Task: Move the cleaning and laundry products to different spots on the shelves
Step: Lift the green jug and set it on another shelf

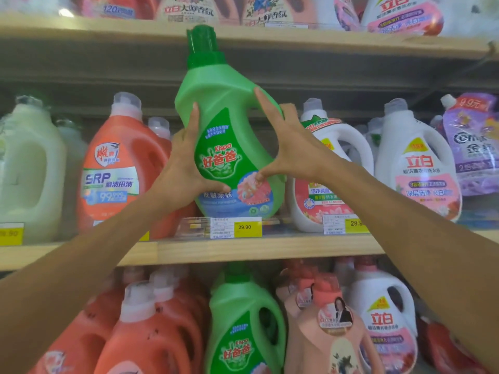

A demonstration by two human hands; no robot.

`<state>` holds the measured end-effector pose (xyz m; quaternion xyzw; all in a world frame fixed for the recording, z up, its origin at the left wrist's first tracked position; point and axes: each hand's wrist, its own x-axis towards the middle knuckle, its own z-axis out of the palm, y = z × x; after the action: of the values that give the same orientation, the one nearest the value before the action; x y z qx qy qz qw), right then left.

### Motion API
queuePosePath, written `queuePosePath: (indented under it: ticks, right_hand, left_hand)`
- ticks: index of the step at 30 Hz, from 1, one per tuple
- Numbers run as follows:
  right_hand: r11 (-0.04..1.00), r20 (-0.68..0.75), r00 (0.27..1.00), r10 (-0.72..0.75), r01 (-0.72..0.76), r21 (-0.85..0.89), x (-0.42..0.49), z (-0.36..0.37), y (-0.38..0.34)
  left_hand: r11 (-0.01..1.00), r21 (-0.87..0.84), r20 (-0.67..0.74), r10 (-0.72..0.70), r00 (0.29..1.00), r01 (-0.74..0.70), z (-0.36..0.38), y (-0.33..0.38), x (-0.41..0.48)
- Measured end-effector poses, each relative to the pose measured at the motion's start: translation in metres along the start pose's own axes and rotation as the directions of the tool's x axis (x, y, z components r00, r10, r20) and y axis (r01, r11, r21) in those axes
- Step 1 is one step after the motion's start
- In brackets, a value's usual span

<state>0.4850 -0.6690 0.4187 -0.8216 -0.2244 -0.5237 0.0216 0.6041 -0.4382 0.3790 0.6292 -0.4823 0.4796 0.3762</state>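
A large green detergent bottle (224, 122) with a green cap is held tilted to the left in front of the middle shelf (243, 249). Its base hangs just above the shelf's front edge, over the price tags. My left hand (181, 168) grips the bottle's left side, thumb across the label. My right hand (291, 147) clasps its right side by the handle, fingers spread. The cap reaches up to the edge of the top shelf (351, 40).
On the middle shelf stand an orange-red bottle (118, 168) to the left, a pale bottle (29, 168) at far left, white bottles (415, 163) and a purple pouch (472, 144) to the right. Below sit another green bottle (243, 325), orange-red and pink bottles.
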Motion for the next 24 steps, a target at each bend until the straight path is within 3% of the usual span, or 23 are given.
queuePosePath:
  ticks: [12,24]
  right_hand:
    - [0.996,-0.108,0.991,-0.076,0.080,0.035,0.000,-0.041,-0.004]
    - [0.997,-0.099,0.994,-0.043,0.048,0.057,-0.027,-0.086,-0.051]
  left_hand:
    - [0.991,0.118,-0.061,0.069,0.996,-0.062,-0.021,0.053,0.014]
    - [0.986,0.141,-0.084,0.101,0.991,-0.088,-0.044,0.103,0.000]
